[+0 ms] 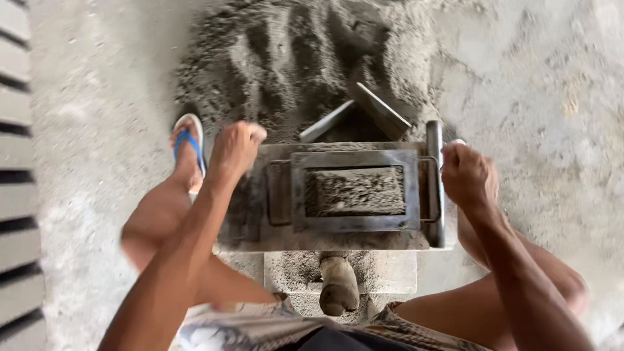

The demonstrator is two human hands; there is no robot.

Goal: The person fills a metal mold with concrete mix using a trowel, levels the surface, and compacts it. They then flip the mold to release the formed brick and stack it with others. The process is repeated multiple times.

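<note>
**Two fists at a sand-filled block mould**

A person is looking straight down at a rusty metal mould [354, 192] that is sitting on a low concrete stand [390, 270]. The rectangular opening in the middle of the mould is holding packed grey mix [355, 191], roughly level with the frame.

The left hand [235, 151] is hovering at the mould's left end, curled into a fist and slightly blurred. Its grip is looking closed, but whether anything is inside it cannot be told. The right hand [467, 175] is sitting at the mould's right end, just beside the upright steel bar [434, 185] that is running along that side. This grip is also curled tight, and a small pale end is poking out above the knuckles, though what it is holding is too hidden to name.

Beyond the mould, a big heap of dark damp sand [292, 58] is lying on the concrete floor [539, 84], with a metal shovel blade [364, 114] resting at its near edge, touching the back of the mould. The left foot, wearing a blue and white flip-flop [188, 146], is standing beside the heap. A worn wooden handle [338, 286] is sticking out below the mould, between the knees. Grey slats [16, 195] are lining the left edge.
</note>
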